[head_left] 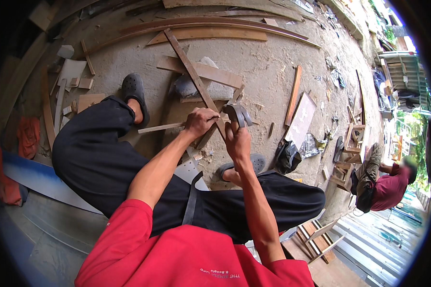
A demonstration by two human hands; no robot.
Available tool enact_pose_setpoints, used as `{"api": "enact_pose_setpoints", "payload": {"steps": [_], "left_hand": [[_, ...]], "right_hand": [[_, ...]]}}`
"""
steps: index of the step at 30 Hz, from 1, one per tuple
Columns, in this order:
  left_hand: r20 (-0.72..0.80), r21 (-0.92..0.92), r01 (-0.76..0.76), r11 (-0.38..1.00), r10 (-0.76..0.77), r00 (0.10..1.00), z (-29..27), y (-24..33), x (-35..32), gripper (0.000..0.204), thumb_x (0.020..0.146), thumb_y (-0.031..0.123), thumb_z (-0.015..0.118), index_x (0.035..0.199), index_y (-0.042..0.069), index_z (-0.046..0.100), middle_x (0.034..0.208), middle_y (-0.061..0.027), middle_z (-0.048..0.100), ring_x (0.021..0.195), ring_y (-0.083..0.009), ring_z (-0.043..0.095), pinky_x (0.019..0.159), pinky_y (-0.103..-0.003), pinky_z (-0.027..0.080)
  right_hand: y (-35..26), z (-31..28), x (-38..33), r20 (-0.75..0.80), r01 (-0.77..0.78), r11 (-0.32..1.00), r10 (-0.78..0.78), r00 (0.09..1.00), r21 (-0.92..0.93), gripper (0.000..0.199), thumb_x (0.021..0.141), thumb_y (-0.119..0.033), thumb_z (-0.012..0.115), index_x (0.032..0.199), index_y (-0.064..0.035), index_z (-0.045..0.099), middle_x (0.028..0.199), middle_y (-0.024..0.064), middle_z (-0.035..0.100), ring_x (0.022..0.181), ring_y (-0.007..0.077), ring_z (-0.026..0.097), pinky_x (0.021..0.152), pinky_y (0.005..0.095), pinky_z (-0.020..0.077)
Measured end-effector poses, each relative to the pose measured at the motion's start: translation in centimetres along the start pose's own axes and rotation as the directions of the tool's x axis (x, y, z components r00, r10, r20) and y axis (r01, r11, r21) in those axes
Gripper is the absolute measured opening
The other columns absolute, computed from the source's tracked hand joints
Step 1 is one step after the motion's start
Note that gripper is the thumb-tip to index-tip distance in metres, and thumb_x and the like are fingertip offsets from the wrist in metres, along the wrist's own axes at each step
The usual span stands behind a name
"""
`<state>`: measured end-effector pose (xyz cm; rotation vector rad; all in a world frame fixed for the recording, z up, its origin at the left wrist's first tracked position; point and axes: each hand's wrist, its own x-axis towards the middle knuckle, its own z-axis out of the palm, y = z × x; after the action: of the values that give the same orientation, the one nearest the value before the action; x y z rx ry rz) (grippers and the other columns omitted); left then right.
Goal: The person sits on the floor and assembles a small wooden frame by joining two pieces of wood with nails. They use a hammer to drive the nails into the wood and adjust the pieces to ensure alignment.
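Two hands on the job: nail-pull w/ claw hammer.
Left hand [199,122] pinches thin strip [163,127] flat; right hand [238,142] clenched on hammer [237,114] at long batten [192,71]. Lever slow, keep strip pinned.

A rough concrete floor [268,62] is carrying scattered timber: long curved strips [215,23] lying along its far edge, a flat board [201,71], a white panel [300,119] and offcuts.
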<state>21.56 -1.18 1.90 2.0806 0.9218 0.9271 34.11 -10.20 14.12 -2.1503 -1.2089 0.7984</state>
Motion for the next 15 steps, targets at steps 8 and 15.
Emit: {"api": "enact_pose_setpoints", "payload": {"steps": [8, 15], "left_hand": [[-0.018, 0.043, -0.042, 0.998, 0.043, 0.999, 0.1, -0.5, -0.5, 0.011, 0.082, 0.022, 0.069, 0.088, 0.014, 0.071, 0.088, -0.0027, 0.071, 0.083, -0.0229, 0.067, 0.074, -0.038, 0.047], [-0.009, 0.045, -0.047, 0.998, 0.048, 0.999, 0.1, -0.5, 0.1, 0.011, 0.081, 0.022, 0.07, 0.088, 0.014, 0.071, 0.089, -0.0025, 0.071, 0.084, -0.023, 0.067, 0.076, -0.037, 0.047]], "right_hand": [[0.4, 0.8, -0.3, -0.05, 0.05, 0.997, -0.047, 0.998, 0.064, 0.032, 0.09, -0.023, 0.06, 0.116, -0.0045, 0.058, 0.083, 0.0299, 0.062, 0.076, 0.0481, 0.061, 0.065, 0.0471, 0.0478], [3.4, 2.0, -0.6, 0.03, 0.043, 0.993, -0.04, 0.999, -0.111, 0.035, 0.09, -0.016, 0.06, 0.123, -0.0086, 0.052, 0.087, 0.0293, 0.063, 0.083, 0.0488, 0.061, 0.067, 0.047, 0.0486]]}}
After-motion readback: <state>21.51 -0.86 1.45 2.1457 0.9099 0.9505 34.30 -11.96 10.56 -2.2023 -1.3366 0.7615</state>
